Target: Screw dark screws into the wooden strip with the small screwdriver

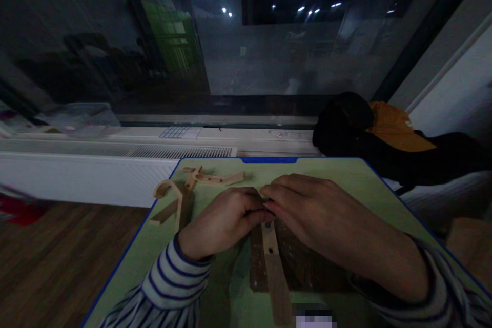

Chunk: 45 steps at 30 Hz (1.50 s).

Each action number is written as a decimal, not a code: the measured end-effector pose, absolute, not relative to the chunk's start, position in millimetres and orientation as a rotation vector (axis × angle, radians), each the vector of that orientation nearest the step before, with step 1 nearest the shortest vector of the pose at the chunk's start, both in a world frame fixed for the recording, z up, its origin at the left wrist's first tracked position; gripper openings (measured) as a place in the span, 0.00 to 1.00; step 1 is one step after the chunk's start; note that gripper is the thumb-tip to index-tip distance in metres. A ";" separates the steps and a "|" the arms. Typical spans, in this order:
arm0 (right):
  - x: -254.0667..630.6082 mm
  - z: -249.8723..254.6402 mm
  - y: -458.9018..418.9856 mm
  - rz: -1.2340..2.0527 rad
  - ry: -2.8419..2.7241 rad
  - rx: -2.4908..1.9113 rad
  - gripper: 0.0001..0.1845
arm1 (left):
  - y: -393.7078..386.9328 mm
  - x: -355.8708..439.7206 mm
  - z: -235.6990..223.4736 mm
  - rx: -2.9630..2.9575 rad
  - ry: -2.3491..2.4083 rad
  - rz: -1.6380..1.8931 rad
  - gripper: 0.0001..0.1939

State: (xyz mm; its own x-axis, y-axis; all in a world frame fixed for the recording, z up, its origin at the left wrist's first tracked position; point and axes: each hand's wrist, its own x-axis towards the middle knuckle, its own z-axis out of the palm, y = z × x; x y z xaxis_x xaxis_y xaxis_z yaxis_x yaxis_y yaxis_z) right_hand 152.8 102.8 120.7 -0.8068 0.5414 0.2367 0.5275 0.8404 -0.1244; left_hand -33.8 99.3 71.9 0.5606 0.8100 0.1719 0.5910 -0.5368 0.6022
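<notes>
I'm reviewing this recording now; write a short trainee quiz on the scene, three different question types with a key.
1. True or false: the curved wooden piece lies near the table's right edge.
2. What lies under the holed wooden strip?
A) radiator
B) dark brown board
C) orange cap
3. Fill the gap: both sleeves have a pattern of dark ____.

Key: 1. False, it is on the left; 2. B; 3. stripes.
</notes>
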 end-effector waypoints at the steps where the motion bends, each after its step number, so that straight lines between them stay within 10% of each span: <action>1: 152.9 120.6 102.6 0.064 -2.762 -0.812 0.10 | 99.4 -33.8 71.6 2.314 1.122 0.596 0.11; 45: 153.1 123.6 100.8 0.096 -2.729 -0.799 0.13 | 97.5 -33.6 75.9 2.317 1.218 0.644 0.07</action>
